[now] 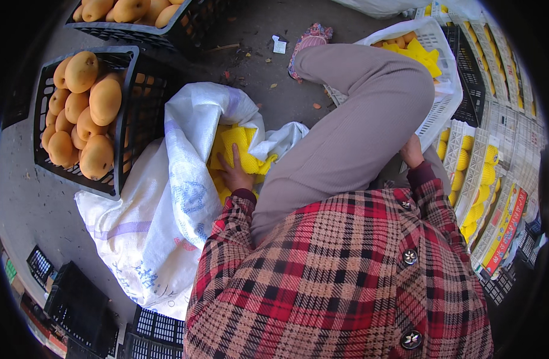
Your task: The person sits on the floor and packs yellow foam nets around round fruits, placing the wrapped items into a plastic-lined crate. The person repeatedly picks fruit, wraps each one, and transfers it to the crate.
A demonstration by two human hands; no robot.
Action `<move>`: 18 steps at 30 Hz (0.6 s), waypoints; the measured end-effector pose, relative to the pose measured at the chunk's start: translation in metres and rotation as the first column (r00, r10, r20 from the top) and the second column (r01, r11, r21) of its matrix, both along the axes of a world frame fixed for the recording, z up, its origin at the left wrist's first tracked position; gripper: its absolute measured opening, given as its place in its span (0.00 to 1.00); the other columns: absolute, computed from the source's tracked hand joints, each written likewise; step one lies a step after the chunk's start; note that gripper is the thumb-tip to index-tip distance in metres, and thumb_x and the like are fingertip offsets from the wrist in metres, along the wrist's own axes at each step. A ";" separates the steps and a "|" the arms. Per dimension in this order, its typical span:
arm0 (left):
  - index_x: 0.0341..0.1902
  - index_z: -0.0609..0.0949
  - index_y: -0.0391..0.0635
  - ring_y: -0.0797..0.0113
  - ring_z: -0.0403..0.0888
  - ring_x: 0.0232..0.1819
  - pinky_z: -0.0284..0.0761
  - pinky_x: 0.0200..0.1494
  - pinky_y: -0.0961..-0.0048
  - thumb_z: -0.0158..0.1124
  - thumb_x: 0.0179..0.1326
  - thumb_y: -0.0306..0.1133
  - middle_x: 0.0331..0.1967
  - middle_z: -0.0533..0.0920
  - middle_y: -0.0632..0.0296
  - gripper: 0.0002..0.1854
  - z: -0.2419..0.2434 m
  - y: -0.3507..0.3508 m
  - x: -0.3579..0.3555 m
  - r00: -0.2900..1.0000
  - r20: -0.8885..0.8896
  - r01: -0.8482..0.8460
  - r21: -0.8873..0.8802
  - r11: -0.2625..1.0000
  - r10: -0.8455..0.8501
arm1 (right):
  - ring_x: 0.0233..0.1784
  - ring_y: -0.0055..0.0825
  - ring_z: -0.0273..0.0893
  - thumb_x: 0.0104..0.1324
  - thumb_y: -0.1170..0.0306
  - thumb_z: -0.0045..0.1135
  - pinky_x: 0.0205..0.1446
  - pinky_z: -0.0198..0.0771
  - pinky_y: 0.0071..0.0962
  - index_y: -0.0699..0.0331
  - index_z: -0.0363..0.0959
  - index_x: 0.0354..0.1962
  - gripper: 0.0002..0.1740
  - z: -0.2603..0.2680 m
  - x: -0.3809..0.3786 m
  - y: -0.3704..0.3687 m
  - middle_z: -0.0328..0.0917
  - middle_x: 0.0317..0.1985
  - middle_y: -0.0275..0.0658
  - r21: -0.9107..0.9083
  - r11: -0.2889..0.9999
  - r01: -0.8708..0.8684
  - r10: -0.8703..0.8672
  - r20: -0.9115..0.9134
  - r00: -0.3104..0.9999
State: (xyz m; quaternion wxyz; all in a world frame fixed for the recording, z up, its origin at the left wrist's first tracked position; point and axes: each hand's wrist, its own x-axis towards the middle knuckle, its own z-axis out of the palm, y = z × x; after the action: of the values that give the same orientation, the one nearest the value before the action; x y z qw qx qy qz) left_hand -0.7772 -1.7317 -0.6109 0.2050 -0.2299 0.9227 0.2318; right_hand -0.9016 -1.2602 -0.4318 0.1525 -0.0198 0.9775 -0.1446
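My left hand (237,176) reaches into the mouth of a white woven sack (184,175). Its fingers are spread against a bundle of yellow foam fruit nets (243,146) in there, with more yellow netting around it. On the other side, my right hand (411,151) is beside my bent leg, close to the near end of a white plastic basket (445,101). The leg covers part of that hand, so what its fingers do is hidden. Inside the basket are orange-yellow fruits (398,42) and loose yellow foam nets (420,56).
A black plastic crate (117,179) of large yellow-orange fruits (81,112) leans by the sack. Another filled crate (166,33) stands beyond. White crates (463,179) holding net-wrapped fruit are stacked at right. Black crates (81,309) lie lower left. Paper scrap (279,45) and leaves litter the floor.
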 end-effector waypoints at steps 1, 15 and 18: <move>0.77 0.50 0.80 0.33 0.60 0.70 0.70 0.65 0.50 0.82 0.39 0.36 0.78 0.40 0.44 0.64 -0.005 -0.008 0.002 0.999 -0.040 0.003 0.079 0.997 0.000 | 0.49 0.49 0.80 0.63 0.78 0.49 0.53 0.73 0.38 0.68 0.72 0.52 0.19 -0.002 0.001 0.002 0.81 0.45 0.54 -0.025 0.999 -0.023 0.023 -0.014 1.000; 0.68 0.68 0.45 0.57 0.78 0.58 0.75 0.62 0.60 0.78 0.44 0.22 0.58 0.78 0.58 0.44 0.147 -0.107 0.005 0.798 0.148 -0.365 0.890 0.273 0.584 | 0.47 0.60 0.77 0.68 0.64 0.55 0.49 0.72 0.48 0.57 0.66 0.60 0.24 0.030 0.007 -0.010 0.79 0.42 0.59 -0.045 0.991 0.129 -0.132 -0.080 0.988; 0.62 0.73 0.41 0.58 0.80 0.55 0.76 0.61 0.62 0.80 0.44 0.25 0.53 0.81 0.58 0.38 0.211 -0.097 0.012 0.755 -0.014 -0.284 0.895 0.345 0.656 | 0.46 0.60 0.77 0.68 0.65 0.54 0.48 0.72 0.49 0.56 0.66 0.59 0.23 0.031 0.012 0.000 0.79 0.41 0.59 -0.051 0.995 0.083 -0.091 -0.180 0.979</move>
State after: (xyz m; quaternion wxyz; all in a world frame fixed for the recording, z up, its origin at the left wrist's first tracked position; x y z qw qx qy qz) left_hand -0.7651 -1.8284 -0.4003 0.0331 -0.3106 0.5937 0.7416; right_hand -0.8895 -1.2598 -0.4007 0.0554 0.0065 0.9839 -0.1697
